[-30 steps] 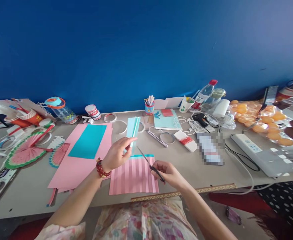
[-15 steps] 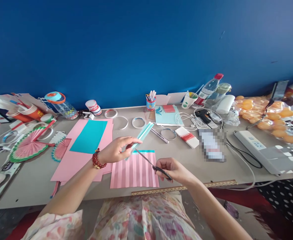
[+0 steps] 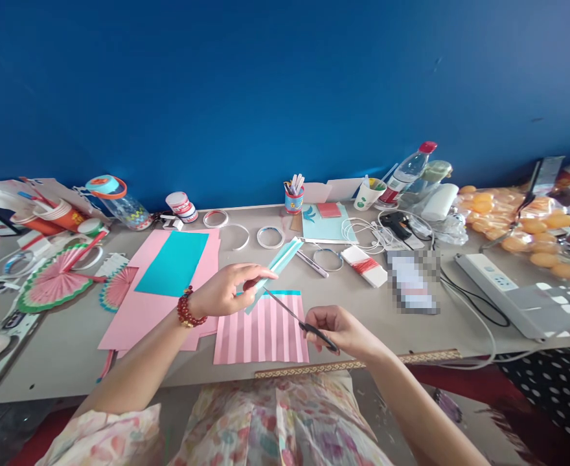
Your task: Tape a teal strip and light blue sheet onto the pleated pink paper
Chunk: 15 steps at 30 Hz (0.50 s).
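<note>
Pinched between the fingers of my left hand (image 3: 231, 289) is a narrow light-blue paper strip (image 3: 285, 257), slanting up to the right. My right hand (image 3: 336, 331) grips black-handled scissors (image 3: 321, 336). Their blades point up and left, with the tips close to the lower part of the strip; whether the blades touch it I cannot tell. Below both hands lies a pleated pink paper (image 3: 260, 338) with a turquoise top edge. Beside my left wrist, a turquoise sheet (image 3: 172, 264) rests on larger pink sheets (image 3: 142, 321).
Pink paper fans (image 3: 54, 278) lie at the left. Tape rolls (image 3: 270, 237), a craft knife (image 3: 313, 264), red thread on a card (image 3: 365, 266) and a glue gun (image 3: 396, 226) lie behind my hands. A power strip (image 3: 499, 291) is at right; a ruler (image 3: 357, 364) runs along the front edge.
Almost nothing differs. Both hands keep nearly the same place, with the strip and scissors shifted very slightly; the view has moved a touch.
</note>
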Motion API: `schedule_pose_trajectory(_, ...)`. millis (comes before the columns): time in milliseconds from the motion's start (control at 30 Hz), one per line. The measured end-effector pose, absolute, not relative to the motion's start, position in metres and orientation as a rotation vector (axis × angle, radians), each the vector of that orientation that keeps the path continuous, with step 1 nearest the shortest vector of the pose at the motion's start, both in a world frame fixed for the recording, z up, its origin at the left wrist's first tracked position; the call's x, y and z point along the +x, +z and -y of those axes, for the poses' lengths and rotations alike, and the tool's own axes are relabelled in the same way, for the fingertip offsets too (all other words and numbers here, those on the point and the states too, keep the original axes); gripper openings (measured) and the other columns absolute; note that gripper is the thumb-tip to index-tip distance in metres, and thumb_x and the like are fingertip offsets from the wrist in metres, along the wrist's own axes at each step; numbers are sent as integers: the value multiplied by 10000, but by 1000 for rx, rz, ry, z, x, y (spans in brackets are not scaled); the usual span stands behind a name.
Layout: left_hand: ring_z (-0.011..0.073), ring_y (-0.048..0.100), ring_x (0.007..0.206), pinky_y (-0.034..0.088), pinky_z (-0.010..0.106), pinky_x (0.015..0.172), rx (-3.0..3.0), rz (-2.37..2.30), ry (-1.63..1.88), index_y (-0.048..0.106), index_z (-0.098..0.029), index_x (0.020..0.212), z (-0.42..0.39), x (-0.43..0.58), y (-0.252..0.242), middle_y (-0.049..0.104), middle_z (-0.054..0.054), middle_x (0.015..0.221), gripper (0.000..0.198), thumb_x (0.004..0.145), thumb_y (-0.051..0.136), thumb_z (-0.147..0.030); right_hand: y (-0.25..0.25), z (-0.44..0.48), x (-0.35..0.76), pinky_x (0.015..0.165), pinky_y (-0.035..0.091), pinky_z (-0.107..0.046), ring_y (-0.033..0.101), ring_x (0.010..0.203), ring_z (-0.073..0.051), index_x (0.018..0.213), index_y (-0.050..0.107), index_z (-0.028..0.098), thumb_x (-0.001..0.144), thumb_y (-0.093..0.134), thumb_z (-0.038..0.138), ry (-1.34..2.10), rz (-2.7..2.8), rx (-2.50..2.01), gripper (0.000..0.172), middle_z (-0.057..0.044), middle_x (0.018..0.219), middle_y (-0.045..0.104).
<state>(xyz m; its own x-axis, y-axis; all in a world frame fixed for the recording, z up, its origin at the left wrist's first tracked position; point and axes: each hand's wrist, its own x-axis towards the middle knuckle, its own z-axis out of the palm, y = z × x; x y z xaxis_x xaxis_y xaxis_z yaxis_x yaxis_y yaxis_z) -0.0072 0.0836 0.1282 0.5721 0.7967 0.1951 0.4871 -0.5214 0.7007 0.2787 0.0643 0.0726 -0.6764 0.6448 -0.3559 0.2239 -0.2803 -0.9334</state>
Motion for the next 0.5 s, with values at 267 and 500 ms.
schedule_pose_trajectory(267, 139, 529, 688, 461, 264, 680, 2219, -992, 709, 625, -225, 1210, -81, -7, 129, 588, 14, 780, 446, 815, 451, -114, 74, -65, 276, 389, 274, -175, 381, 420, -38, 666, 546, 167, 768, 710, 531, 2010, 1719, -1088, 412, 29, 572, 585)
schedule_pose_trajectory(500, 146, 547, 711, 471, 259, 681, 2213, -1007, 691, 629, -225, 1212, -81, -8, 128, 607, 24, 797, 443, 818, 452, -124, 74, -64, 277, 391, 263, -177, 365, 422, -39, 674, 539, 167, 775, 711, 528, 1983, 1746, -1106, 412, 27, 567, 576)
